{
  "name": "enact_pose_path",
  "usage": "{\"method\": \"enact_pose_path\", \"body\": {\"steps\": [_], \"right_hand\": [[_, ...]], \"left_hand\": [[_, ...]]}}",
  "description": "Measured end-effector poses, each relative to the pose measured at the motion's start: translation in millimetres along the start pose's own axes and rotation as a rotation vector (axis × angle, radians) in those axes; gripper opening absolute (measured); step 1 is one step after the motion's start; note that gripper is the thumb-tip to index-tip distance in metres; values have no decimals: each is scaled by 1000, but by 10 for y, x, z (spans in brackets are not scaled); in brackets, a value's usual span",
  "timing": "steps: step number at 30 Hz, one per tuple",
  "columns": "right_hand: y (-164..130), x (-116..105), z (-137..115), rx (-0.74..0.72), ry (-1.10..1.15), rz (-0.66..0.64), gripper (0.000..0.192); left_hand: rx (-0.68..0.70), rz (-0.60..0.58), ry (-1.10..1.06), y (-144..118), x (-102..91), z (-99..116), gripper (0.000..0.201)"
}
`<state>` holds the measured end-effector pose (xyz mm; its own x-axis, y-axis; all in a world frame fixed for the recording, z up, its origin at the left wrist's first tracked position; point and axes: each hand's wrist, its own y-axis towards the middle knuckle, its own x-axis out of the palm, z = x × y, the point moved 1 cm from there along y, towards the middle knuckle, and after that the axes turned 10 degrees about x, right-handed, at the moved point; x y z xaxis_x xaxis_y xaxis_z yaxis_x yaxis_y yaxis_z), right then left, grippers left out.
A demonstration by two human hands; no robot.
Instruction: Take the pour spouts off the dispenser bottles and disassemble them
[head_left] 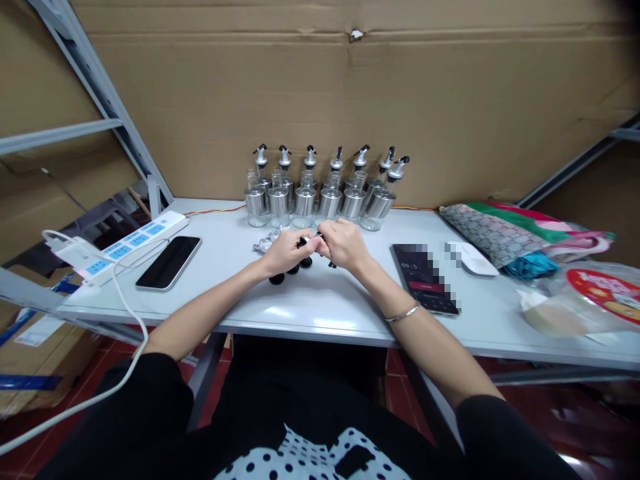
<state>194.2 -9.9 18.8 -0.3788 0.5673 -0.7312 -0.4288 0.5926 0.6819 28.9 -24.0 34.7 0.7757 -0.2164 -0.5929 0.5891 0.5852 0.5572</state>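
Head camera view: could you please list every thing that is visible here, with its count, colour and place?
dispenser bottles: seven in the front row, glass with silver sleeves and black-tipped spouts, far table edge; more may stand behind
small black parts: a few, black, on the table under the hands
power strip: one, white and blue, table left
phone: one, black, dark screen, beside the strip
second phone: one, black, lit screen, right of the hands
table: one, pale grey
cardboard: brown, behind the table
bags: several, patterned, table right
left hand: one, pinching a small black part
right hand: one, touching the same part
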Motion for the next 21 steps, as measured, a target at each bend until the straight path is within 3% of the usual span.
{"method": "enact_pose_path", "body": {"steps": [12,18,21], "right_hand": [[-13,-13,-6,26,65,21,42],[0,-14,-38,65,96,-16,45],[10,-52,-30,230,303,66,53]], "left_hand": [[-70,-62,-159,4,-4,26,40],[-43,-72,-123,13,-34,15,37],[1,-96,-16,12,-48,-2,25]]}}
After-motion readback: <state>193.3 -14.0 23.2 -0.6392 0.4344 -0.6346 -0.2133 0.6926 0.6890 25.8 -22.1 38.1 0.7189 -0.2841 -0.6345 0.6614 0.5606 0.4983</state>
